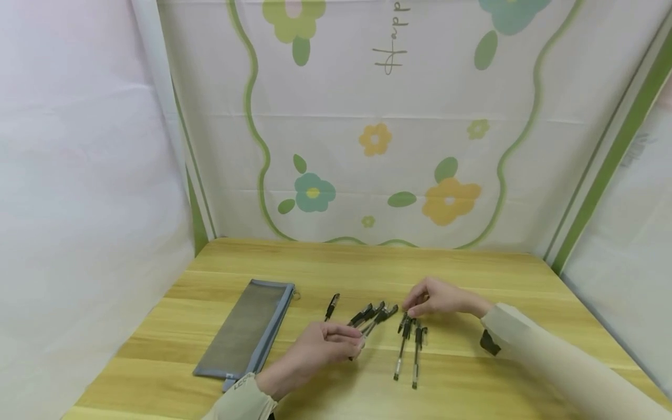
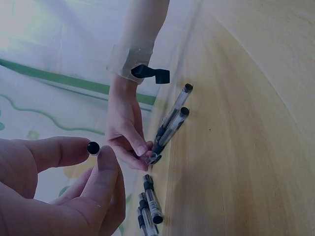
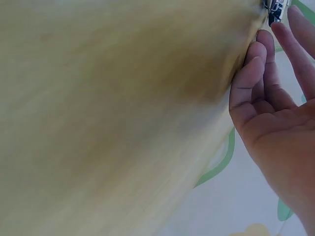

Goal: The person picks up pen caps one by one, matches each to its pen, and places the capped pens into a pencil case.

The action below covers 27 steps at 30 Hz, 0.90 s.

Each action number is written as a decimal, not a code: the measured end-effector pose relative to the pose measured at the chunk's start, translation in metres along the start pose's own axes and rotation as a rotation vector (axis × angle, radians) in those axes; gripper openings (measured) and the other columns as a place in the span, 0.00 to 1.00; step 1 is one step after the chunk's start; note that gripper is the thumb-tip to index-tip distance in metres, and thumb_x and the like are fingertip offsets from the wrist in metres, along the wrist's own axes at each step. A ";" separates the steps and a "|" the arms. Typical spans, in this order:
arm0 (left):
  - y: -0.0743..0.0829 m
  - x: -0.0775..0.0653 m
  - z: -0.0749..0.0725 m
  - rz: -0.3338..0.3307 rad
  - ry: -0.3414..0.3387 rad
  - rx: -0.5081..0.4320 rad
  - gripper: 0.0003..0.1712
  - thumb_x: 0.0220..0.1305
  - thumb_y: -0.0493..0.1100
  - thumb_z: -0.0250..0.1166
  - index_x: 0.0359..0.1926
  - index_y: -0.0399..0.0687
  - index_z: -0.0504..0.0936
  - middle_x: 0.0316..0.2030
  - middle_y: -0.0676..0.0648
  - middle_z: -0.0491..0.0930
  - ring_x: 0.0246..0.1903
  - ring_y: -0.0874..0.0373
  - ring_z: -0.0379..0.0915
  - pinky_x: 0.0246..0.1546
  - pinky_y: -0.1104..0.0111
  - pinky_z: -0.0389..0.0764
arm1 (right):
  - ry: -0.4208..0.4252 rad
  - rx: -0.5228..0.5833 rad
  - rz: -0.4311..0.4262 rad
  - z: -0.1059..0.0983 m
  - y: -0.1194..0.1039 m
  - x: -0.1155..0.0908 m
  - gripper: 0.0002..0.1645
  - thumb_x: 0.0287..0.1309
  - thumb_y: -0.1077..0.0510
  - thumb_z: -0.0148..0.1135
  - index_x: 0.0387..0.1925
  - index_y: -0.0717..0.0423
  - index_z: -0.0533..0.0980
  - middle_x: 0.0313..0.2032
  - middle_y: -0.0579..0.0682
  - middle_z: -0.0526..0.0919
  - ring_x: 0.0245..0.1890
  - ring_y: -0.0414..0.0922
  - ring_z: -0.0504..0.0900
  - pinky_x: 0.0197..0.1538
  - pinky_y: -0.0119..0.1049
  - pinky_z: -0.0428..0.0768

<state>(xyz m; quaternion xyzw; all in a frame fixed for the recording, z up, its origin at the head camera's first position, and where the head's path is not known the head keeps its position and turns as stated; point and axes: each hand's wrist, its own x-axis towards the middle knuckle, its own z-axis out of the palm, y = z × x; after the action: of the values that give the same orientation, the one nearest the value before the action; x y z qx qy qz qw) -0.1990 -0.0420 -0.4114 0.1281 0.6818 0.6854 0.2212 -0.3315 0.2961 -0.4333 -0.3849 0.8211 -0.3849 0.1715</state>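
My left hand [image 1: 329, 343] pinches a pen between thumb and forefinger. In the left wrist view, this pen's black end [image 2: 93, 148] shows end-on between them. Beyond and beside that hand, several black-capped gel pens [image 1: 387, 313] lie fanned out, partly hidden by its fingers. Another black pen [image 1: 332, 305] lies farther left, its lower part behind the hand. My right hand [image 1: 434, 296] has its thumb and forefinger at the cap of a clear-barrelled pen [image 1: 401, 356]. A second such pen [image 1: 417, 361] lies beside it, nearly parallel. In the right wrist view, only a pen's end [image 3: 275, 14] shows by the fingertips.
A grey mesh zip pouch [image 1: 244, 329] with blue edging lies flat left of my left hand. All of this is on a wooden table [image 1: 472, 379]. A white cloth [image 1: 378, 175] printed with flowers hangs behind its far edge, and pale cloth walls stand on both sides.
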 end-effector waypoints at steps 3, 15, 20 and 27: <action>0.001 -0.001 0.000 -0.005 -0.008 -0.004 0.18 0.60 0.35 0.70 0.51 0.36 0.82 0.45 0.42 0.83 0.46 0.49 0.81 0.49 0.62 0.81 | -0.022 -0.010 -0.009 0.001 -0.001 0.004 0.12 0.60 0.59 0.68 0.45 0.56 0.85 0.42 0.49 0.86 0.36 0.48 0.84 0.37 0.38 0.84; 0.001 0.001 -0.001 -0.012 -0.015 -0.018 0.17 0.60 0.33 0.69 0.51 0.34 0.81 0.47 0.38 0.82 0.45 0.49 0.81 0.49 0.61 0.81 | -0.080 -0.025 -0.138 0.000 0.005 0.009 0.07 0.61 0.64 0.66 0.40 0.57 0.86 0.36 0.51 0.85 0.27 0.43 0.76 0.28 0.28 0.75; 0.000 0.001 -0.002 -0.025 -0.012 -0.013 0.18 0.60 0.33 0.69 0.52 0.34 0.81 0.48 0.38 0.82 0.47 0.48 0.80 0.49 0.60 0.81 | -0.067 -0.031 -0.095 -0.003 0.006 0.007 0.07 0.63 0.59 0.65 0.41 0.54 0.86 0.37 0.48 0.86 0.31 0.44 0.80 0.33 0.32 0.80; -0.003 0.001 -0.001 -0.015 0.023 -0.027 0.20 0.62 0.32 0.68 0.54 0.29 0.78 0.48 0.38 0.82 0.48 0.47 0.79 0.48 0.64 0.81 | 0.127 0.039 0.066 -0.013 -0.003 -0.007 0.07 0.65 0.57 0.64 0.40 0.55 0.84 0.37 0.55 0.86 0.36 0.58 0.83 0.39 0.48 0.84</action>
<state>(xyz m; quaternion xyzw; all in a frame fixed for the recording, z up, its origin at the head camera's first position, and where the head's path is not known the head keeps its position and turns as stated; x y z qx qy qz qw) -0.1999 -0.0429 -0.4147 0.1121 0.6759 0.6942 0.2205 -0.3333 0.3069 -0.4226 -0.3288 0.8351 -0.4184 0.1392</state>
